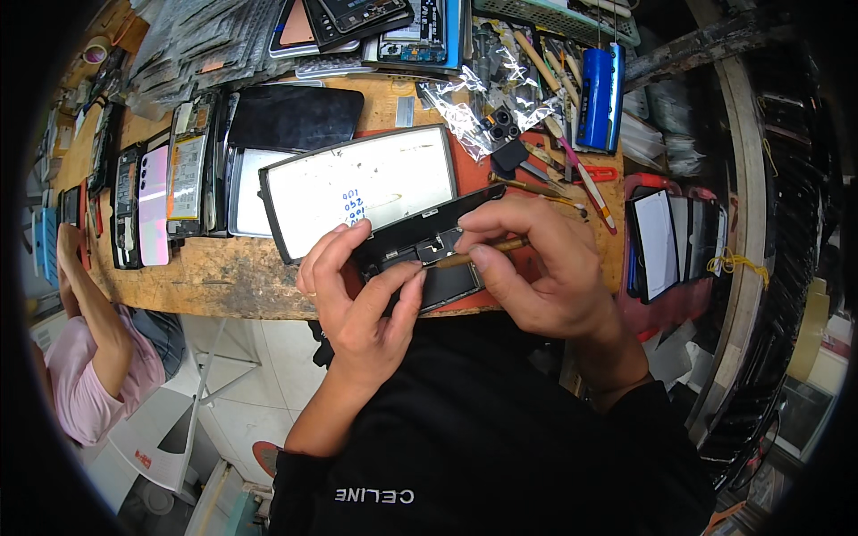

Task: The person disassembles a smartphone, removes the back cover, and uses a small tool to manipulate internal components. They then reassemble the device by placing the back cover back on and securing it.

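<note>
An opened black phone or similar flat device [451,284] lies before me at the table's front edge, its dark cover [393,234] tilted up behind it. Around its left end wraps my left hand [365,308], thumb and forefinger pinched close to the tool's tip. My right hand [550,272] is closed on a thin brass-coloured screwdriver [454,260], which points left onto the device's small inner parts. Fingers partly hide those parts. Just behind stands a white panel with a dark rim [357,174], marked in blue ink.
Several opened phones [188,170] and a black slab [295,116] lie left on the wooden table [241,290]. A blue cylindrical holder [601,98], loose tools [541,67], a pink brush [583,174] and camera modules [502,123] crowd the back right. Another person's arm [94,295] rests at far left.
</note>
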`<action>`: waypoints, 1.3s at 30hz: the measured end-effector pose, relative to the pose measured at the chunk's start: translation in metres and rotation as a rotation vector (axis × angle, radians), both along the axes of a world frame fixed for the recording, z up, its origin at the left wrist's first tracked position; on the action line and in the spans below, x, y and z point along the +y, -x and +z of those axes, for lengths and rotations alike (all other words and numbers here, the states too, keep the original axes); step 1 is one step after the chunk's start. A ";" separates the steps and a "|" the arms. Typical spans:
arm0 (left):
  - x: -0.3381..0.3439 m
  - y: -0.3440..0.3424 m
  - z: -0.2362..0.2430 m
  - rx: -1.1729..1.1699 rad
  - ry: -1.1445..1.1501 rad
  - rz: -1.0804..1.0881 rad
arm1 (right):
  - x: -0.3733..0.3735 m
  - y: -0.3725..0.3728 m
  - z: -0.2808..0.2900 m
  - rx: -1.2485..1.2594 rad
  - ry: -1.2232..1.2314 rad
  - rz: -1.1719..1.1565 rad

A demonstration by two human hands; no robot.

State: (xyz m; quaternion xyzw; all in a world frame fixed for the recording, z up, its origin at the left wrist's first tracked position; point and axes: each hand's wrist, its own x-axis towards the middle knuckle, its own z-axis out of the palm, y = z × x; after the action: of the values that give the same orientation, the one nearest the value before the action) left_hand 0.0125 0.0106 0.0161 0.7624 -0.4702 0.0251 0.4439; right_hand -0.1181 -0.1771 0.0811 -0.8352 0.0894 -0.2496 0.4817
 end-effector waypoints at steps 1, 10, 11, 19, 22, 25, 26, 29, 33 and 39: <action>0.000 0.000 0.000 -0.007 -0.005 -0.002 | 0.000 0.000 0.000 0.002 0.011 -0.002; 0.003 -0.002 0.001 -0.126 -0.082 -0.003 | -0.006 0.010 0.006 0.051 0.169 -0.109; 0.003 -0.001 0.002 -0.168 -0.107 0.003 | -0.009 0.012 0.006 0.066 0.237 -0.131; -0.003 0.009 0.004 -0.286 -0.252 0.037 | -0.021 0.018 -0.007 0.124 0.437 -0.132; -0.005 0.011 0.005 -0.344 -0.279 0.023 | -0.022 0.019 -0.008 0.129 0.403 -0.146; -0.009 0.015 0.004 -0.342 -0.300 0.003 | -0.023 0.019 -0.009 0.116 0.399 -0.150; -0.011 0.016 0.003 -0.345 -0.298 -0.006 | -0.024 0.018 -0.009 0.107 0.437 -0.148; -0.015 0.017 0.000 -0.354 -0.299 -0.027 | -0.024 0.017 -0.011 0.094 0.495 -0.132; -0.015 0.016 0.000 -0.351 -0.318 -0.039 | -0.025 0.015 -0.015 0.078 0.483 -0.114; -0.014 0.015 -0.001 -0.347 -0.317 -0.047 | -0.025 0.015 -0.016 0.108 0.482 -0.094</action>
State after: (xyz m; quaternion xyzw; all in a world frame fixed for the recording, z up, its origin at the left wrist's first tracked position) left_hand -0.0023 -0.0037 0.0150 0.7957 -0.5552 0.0710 0.2315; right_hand -0.1333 -0.2016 0.0648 -0.9331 0.0917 -0.2407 0.2508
